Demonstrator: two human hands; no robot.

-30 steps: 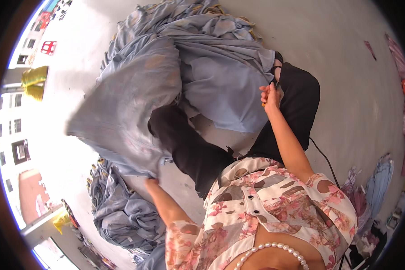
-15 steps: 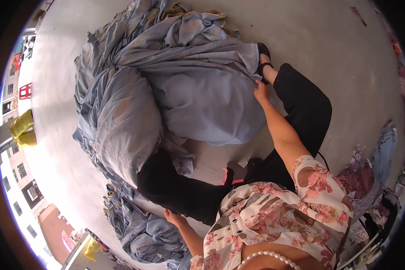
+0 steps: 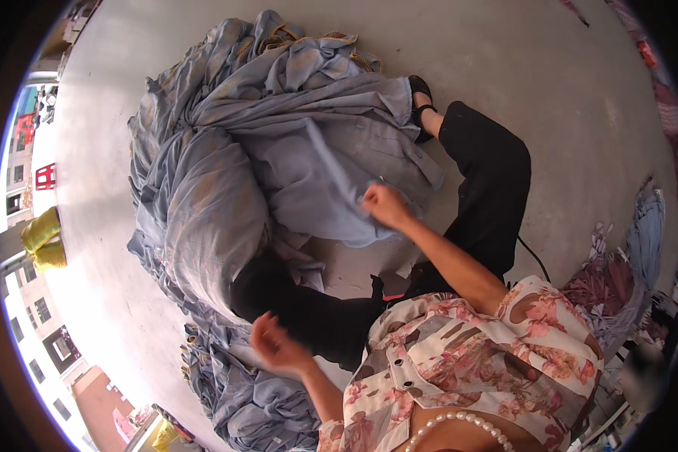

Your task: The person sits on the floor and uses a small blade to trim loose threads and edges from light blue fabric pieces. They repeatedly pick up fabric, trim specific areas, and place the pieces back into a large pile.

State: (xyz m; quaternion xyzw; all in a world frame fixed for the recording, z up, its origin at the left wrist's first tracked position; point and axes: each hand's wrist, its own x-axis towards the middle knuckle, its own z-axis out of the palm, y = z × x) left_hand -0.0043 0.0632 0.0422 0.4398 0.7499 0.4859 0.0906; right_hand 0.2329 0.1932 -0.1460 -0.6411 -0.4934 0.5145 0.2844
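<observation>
The grey-blue cloth (image 3: pixel 331 162) could slide out of the grip, I think, because only a small fold near its edge is held and the rest of the sheet is heavy and lies over the big heap of the same fabric (image 3: pixel 203 203). A pull could also drag neighbouring layers with it, since the pieces are bunched together and it is hard to see where one ends. The right hand (image 3: pixel 384 205) is closed on that fold: the fingers (image 3: pixel 371 202) are curled tight around a ridge of the cloth, which runs up and away from them toward the top of the heap. So the cloth is directly in the fingers and spreads out above and to the left of them, over the person's black trouser leg (image 3: pixel 490 181). The left hand (image 3: pixel 275 345) is free. Its fingers are loosely bent, half open, and hold nothing; it hovers just beside the lower part of the heap, above more crumpled fabric (image 3: pixel 256 407) on the concrete floor (image 3: pixel 565 83), not touching it as far as I can tell.
</observation>
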